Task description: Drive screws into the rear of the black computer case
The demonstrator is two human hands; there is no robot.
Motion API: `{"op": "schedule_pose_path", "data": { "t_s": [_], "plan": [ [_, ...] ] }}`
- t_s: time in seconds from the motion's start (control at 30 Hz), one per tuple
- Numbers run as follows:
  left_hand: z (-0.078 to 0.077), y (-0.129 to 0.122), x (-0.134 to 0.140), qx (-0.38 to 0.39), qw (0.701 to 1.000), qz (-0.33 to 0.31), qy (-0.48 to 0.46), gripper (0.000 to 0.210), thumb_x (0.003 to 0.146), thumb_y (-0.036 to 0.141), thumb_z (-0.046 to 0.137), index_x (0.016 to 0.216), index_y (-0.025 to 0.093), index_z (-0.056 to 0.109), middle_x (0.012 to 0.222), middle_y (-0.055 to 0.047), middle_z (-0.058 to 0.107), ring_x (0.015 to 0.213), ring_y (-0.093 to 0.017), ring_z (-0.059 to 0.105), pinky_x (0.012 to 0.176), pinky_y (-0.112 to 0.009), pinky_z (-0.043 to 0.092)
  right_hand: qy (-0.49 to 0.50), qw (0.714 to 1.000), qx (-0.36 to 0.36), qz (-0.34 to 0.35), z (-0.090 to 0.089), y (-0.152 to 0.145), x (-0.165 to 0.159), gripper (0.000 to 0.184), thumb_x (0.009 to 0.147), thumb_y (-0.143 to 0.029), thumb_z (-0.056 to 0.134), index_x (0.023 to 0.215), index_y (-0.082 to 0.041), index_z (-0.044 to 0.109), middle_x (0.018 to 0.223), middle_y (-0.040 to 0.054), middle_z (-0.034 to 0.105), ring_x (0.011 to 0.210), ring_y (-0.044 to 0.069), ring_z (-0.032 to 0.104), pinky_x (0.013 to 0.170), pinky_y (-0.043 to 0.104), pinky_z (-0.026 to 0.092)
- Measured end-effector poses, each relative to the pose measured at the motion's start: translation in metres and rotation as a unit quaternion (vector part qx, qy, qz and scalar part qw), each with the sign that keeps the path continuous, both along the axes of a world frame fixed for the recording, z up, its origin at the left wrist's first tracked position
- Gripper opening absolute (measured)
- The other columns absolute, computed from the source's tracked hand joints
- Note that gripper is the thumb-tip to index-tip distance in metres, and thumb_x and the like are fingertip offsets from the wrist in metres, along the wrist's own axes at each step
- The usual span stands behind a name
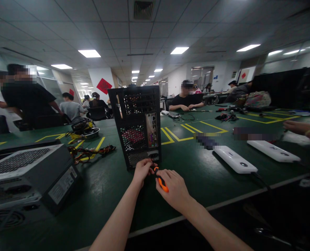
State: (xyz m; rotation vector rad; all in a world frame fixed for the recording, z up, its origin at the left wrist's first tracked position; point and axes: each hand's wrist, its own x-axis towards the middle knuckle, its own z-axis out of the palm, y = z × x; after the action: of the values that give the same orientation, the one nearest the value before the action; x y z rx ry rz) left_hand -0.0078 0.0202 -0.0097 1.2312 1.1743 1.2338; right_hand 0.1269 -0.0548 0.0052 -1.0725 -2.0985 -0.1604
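Note:
A black computer case (140, 116) stands upright on the green table, its back panel with ports and perforated grilles facing me. My right hand (174, 186) is wrapped around the orange and black handle of a screwdriver (163, 184). The screwdriver's thin shaft points up and left toward the lower edge of the case. Beside that shaft my left hand (142, 171) is closed, fingertips pinched together at the bottom of the back panel. What lies between those fingertips is too small to make out.
At the left sits a large grey power supply unit (31, 177). Bundled cables (92, 153) and a metal bowl (94, 132) lie behind it. Two white devices (235, 160) (272, 151) with cords rest on the right. Another person's hand (299, 127) reaches in there; a person (186, 101) sits opposite.

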Motion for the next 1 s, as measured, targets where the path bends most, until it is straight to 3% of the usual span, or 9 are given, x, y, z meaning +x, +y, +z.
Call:
{"op": "schedule_pose_path", "data": {
  "t_s": [0.33,0.53,0.8,1.0],
  "plan": [
    [0.0019,-0.0013,0.0012,0.000,1.000,0.004,0.005,0.023,0.066,0.017,0.044,0.085,0.010,0.055,0.070,-0.007,0.063,0.038,-0.004,0.047,0.035,-0.014,0.029,-0.018,1.000,0.003,0.005,0.0043,-0.0033,0.0001,0.012,0.076,-0.022,0.044,0.085,-0.020,0.053,0.077,0.0027,0.050,0.074,0.014,0.047,0.068,0.028,0.035],
    [0.0017,-0.0005,0.0012,-0.001,1.000,0.005,0.015,0.023,0.066,0.017,0.044,0.085,0.010,0.056,0.069,-0.007,0.063,0.038,-0.005,0.047,0.034,-0.014,0.029,0.000,1.000,-0.006,-0.003,0.0040,-0.0032,-0.0004,0.019,0.078,-0.024,0.042,0.095,-0.019,0.049,0.079,0.0033,0.054,0.074,0.015,0.049,0.069,0.028,0.036],
    [0.0012,-0.0008,0.0000,0.005,1.000,0.003,0.011,0.025,0.067,0.017,0.045,0.087,0.009,0.056,0.069,-0.007,0.063,0.039,-0.005,0.048,0.035,-0.014,0.029,-0.029,1.000,-0.004,0.003,0.0051,-0.0041,-0.0001,0.013,0.073,-0.019,0.046,0.084,-0.021,0.052,0.077,0.0019,0.051,0.074,0.014,0.047,0.069,0.028,0.034],
    [0.0028,-0.0017,0.0005,0.004,1.000,0.000,0.015,0.025,0.066,0.016,0.044,0.086,0.009,0.056,0.070,-0.007,0.063,0.038,-0.005,0.048,0.035,-0.014,0.029,0.002,1.000,-0.010,0.006,0.0047,-0.0031,-0.0006,0.017,0.077,-0.025,0.043,0.092,-0.018,0.049,0.080,0.0034,0.053,0.074,0.015,0.048,0.069,0.028,0.034]
  ]
}}
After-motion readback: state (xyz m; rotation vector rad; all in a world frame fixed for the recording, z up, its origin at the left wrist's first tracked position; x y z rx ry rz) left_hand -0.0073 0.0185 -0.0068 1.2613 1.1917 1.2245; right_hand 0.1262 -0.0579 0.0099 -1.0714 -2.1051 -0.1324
